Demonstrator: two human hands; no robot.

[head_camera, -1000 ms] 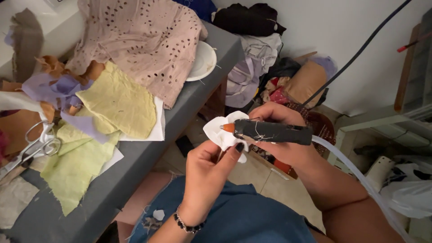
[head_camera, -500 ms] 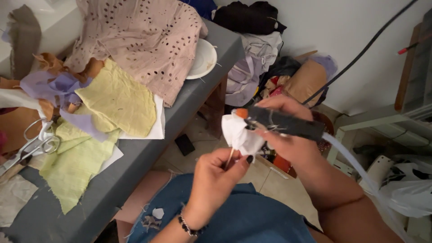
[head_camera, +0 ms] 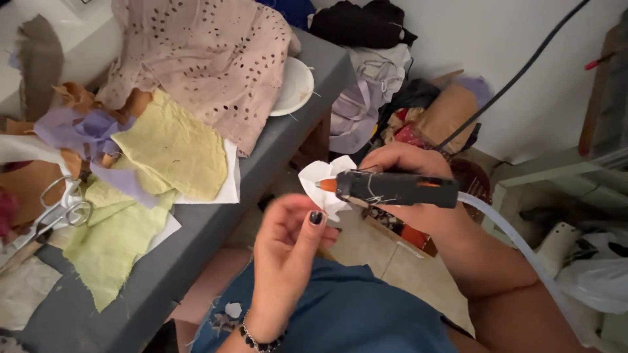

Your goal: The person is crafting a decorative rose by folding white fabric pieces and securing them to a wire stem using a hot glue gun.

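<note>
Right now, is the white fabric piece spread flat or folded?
Folded: the white fabric piece is bunched between the left hand fingers, at the glue gun tip.

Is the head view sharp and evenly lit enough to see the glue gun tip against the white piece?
Head view: soft, even light with no glare; the glue gun and its orange tip look crisp against the white fabric piece; the left hand is sharp too; the frame edges bend slightly.

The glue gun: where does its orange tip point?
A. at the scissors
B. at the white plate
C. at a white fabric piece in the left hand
C: the glue gun in the right hand has its tip against the white fabric piece pinched by the left hand.
</note>
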